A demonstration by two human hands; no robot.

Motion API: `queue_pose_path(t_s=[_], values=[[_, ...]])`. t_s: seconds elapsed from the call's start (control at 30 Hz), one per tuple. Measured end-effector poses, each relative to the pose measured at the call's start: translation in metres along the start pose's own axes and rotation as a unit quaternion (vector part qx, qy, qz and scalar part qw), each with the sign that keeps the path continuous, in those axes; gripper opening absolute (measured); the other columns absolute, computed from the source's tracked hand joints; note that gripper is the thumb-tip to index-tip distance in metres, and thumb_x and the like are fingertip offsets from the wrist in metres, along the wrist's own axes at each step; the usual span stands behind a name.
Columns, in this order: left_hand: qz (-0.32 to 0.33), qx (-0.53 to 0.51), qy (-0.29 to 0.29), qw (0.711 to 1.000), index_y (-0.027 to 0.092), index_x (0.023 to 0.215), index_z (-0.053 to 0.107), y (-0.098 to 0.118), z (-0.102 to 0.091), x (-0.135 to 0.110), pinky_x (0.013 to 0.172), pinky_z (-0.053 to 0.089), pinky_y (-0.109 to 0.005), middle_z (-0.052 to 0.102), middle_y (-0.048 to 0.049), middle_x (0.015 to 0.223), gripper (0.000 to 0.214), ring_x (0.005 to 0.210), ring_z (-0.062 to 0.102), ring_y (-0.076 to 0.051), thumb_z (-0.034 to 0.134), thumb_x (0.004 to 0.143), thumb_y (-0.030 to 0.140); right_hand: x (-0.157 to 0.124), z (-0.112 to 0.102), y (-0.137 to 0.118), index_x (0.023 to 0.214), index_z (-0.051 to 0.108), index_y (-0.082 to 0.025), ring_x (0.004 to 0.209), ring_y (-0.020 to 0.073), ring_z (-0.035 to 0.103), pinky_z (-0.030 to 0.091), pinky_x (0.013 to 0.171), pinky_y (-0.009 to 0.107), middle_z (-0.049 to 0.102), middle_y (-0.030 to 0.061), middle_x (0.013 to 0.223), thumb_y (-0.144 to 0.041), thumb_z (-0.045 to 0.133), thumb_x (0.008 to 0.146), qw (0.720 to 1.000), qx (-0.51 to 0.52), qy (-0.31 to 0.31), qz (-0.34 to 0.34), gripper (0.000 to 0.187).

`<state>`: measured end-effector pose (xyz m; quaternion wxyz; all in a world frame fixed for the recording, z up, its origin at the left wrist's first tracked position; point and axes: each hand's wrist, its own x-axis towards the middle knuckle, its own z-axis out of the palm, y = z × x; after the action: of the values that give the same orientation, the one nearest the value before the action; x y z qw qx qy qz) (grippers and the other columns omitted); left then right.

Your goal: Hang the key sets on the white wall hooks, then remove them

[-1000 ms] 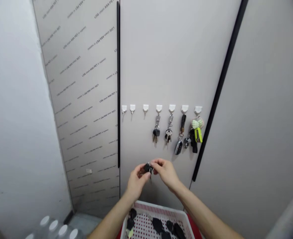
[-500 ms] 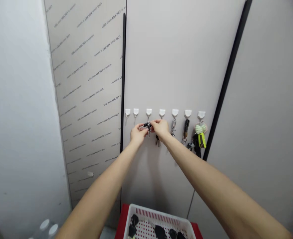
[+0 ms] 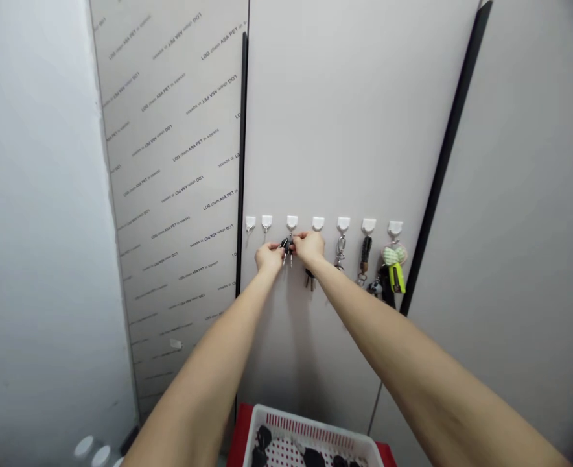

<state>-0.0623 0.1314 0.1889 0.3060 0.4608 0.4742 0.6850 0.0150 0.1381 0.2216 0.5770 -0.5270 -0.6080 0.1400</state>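
A bunch of keys [image 3: 288, 248] with black heads hangs just under the third white hook [image 3: 292, 222] from the left, its metal blades pointing down. My left hand [image 3: 269, 257] pinches the keys from the left side. From the right, my right hand [image 3: 310, 246] closes its fingertips on the top of the same bunch, close below the hook. Whether the ring sits on the hook is hidden by my fingers. Behind my right hand, another set of keys [image 3: 310, 280] hangs partly covered beneath the fourth hook [image 3: 318, 224].
Two bare hooks [image 3: 266, 222] are at the left. Further right hang a metal clip [image 3: 341, 246], a braided black strap [image 3: 365, 250] and a bright yellow-green tag [image 3: 397, 279]. Below stands a white basket [image 3: 310, 421] holding dark items. White-capped bottles [image 3: 84, 445] stand lower left.
The keys have swung from a sideways tilt to hanging downward between my fingers. My hands stay at the third hook, and the view has shifted slightly.
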Motion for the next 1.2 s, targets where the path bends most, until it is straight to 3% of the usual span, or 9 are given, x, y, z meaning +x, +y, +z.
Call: queue_pose_path(t_s=[0.13, 0.23, 0.37, 0.5, 0.6, 0.73, 0.87, 1.2], values=[[-0.010, 0.019, -0.008, 1.000, 0.011, 0.069, 0.055, -0.008, -0.006, -0.005, 0.059, 0.039, -0.023, 0.056, -0.0029, 0.060, 0.015, 0.057, 0.052, -0.011, 0.055, 0.053, 0.011, -0.013, -0.011, -0.001, 0.076, 0.057, -0.009, 0.051, 0.0097, 0.055, 0.042, 0.052, 0.019, 0.060, 0.0047, 0.056, -0.013, 0.042, 0.062, 1.000, -0.015, -0.007, -0.012, 0.021], [-0.038, 0.026, -0.036, 0.998, 0.010, 0.071, 0.055, -0.021, -0.019, -0.023, 0.060, 0.039, -0.023, 0.056, -0.0027, 0.061, 0.017, 0.056, 0.051, -0.010, 0.054, 0.054, 0.011, -0.040, -0.026, 0.009, 0.081, 0.056, -0.011, 0.051, 0.0085, 0.054, 0.041, 0.050, 0.018, 0.059, 0.0023, 0.057, -0.017, 0.042, 0.063, 0.999, -0.018, -0.025, -0.031, 0.024], [-0.080, 0.023, -0.141, 0.986, 0.011, 0.070, 0.056, -0.056, -0.046, -0.077, 0.059, 0.039, -0.023, 0.055, -0.0006, 0.056, 0.016, 0.052, 0.049, -0.008, 0.053, 0.054, 0.011, -0.107, -0.049, 0.052, 0.075, 0.058, -0.012, 0.047, 0.0090, 0.052, 0.040, 0.049, 0.019, 0.057, 0.0000, 0.051, -0.020, 0.044, 0.062, 0.985, -0.039, -0.154, -0.066, 0.021], [-0.124, 0.068, -0.243, 0.960, 0.013, 0.068, 0.057, -0.104, -0.074, -0.152, 0.059, 0.038, -0.022, 0.056, -0.0010, 0.060, 0.015, 0.056, 0.049, -0.009, 0.053, 0.054, 0.014, -0.185, -0.070, 0.115, 0.070, 0.059, -0.015, 0.055, 0.0113, 0.052, 0.038, 0.054, 0.021, 0.060, 0.0019, 0.060, -0.021, 0.042, 0.063, 0.923, -0.152, -0.347, -0.060, 0.019], [-0.146, 0.117, -0.290, 0.939, 0.013, 0.068, 0.057, -0.137, -0.081, -0.195, 0.057, 0.038, -0.022, 0.056, -0.0018, 0.061, 0.014, 0.057, 0.049, -0.010, 0.049, 0.056, 0.016, -0.224, -0.082, 0.152, 0.068, 0.058, -0.017, 0.060, 0.0126, 0.051, 0.036, 0.056, 0.022, 0.059, 0.0032, 0.066, -0.018, 0.042, 0.063, 0.867, -0.262, -0.418, -0.069, 0.017], [-0.113, 0.176, -0.344, 0.915, 0.013, 0.070, 0.056, -0.162, -0.076, -0.222, 0.058, 0.038, -0.022, 0.055, -0.0016, 0.062, 0.016, 0.059, 0.048, -0.011, 0.045, 0.058, 0.015, -0.245, -0.092, 0.173, 0.071, 0.057, -0.016, 0.076, 0.0168, 0.047, 0.033, 0.066, 0.025, 0.057, 0.0060, 0.077, -0.013, 0.043, 0.061, 0.808, -0.375, -0.438, -0.122, 0.018], [-0.083, 0.210, -0.377, 0.898, 0.014, 0.069, 0.056, -0.172, -0.071, -0.229, 0.058, 0.038, -0.022, 0.055, -0.0012, 0.061, 0.018, 0.059, 0.048, -0.011, 0.042, 0.058, 0.014, -0.249, -0.094, 0.176, 0.074, 0.056, -0.017, 0.079, 0.0178, 0.044, 0.031, 0.067, 0.026, 0.054, 0.0056, 0.080, -0.012, 0.041, 0.064, 0.783, -0.420, -0.435, -0.144, 0.019], [-0.107, 0.213, -0.361, 0.901, 0.015, 0.067, 0.056, -0.180, -0.077, -0.231, 0.059, 0.037, -0.022, 0.055, -0.0006, 0.061, 0.016, 0.059, 0.048, -0.011, 0.043, 0.058, 0.015, -0.251, -0.091, 0.175, 0.076, 0.054, -0.016, 0.078, 0.0181, 0.045, 0.030, 0.070, 0.027, 0.056, 0.0076, 0.079, -0.015, 0.037, 0.067, 0.798, -0.442, -0.395, -0.108, 0.019]])
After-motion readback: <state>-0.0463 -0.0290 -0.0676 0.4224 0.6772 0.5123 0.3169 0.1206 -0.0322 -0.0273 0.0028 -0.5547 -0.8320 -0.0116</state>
